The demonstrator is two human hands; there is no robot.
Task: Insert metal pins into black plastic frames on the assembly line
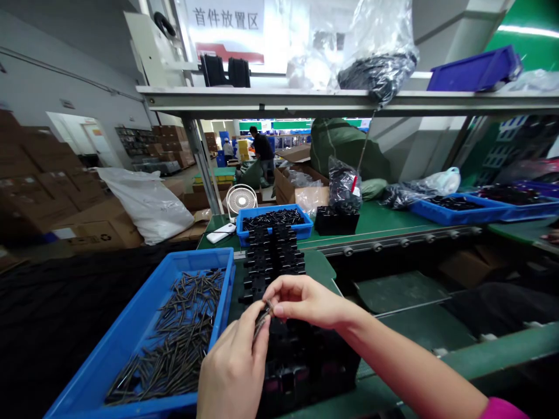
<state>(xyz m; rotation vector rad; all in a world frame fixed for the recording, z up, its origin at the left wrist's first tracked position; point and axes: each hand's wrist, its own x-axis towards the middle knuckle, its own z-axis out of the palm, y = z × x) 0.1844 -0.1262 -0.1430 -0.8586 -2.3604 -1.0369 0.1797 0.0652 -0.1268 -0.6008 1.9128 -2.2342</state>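
Observation:
My left hand (pixel 236 361) is closed around a few thin metal pins (pixel 261 321), which stick out between thumb and fingers. With thumb and fingertips, my right hand (pixel 305 299) pinches the upper ends of the same pins. Both hands meet above rows of black plastic parts (pixel 274 256) lined up on the green bench. To the left, a large blue tray (pixel 131 334) holds a loose pile of similar metal pins (pixel 179 349). The right forearm and left hand hide some of the black parts.
Behind the rows are a smaller blue tray (pixel 308 228) of small black pieces, a black box (pixel 336 221), a white fan (pixel 241 199) and a white device (pixel 220 233). A shelf (pixel 305 102) crosses above. More blue trays (pixel 449 217) stand right. Two people are far back.

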